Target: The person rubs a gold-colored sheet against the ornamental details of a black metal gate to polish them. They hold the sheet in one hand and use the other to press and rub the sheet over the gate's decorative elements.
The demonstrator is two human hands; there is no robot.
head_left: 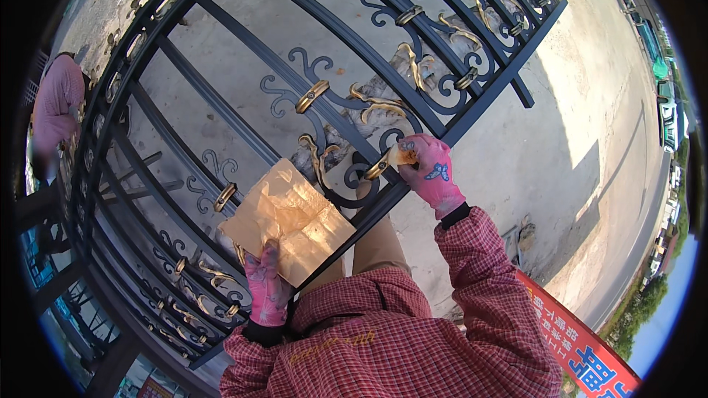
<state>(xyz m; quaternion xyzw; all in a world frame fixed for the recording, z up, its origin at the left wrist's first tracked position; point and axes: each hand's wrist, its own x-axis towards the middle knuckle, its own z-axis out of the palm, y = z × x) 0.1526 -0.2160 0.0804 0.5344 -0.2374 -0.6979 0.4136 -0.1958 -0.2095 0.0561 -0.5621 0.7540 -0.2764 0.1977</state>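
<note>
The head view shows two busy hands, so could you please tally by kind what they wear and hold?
Pink gloves: 2
Gold-smeared cardboard sheet: 1
Small stained piece, material unclear: 1
Total: 4

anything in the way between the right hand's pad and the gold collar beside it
Nothing visible: the small stained pad in the right hand sits close beside the gold collar, perhaps touching it. The cardboard in the left hand is off to the left.
</note>
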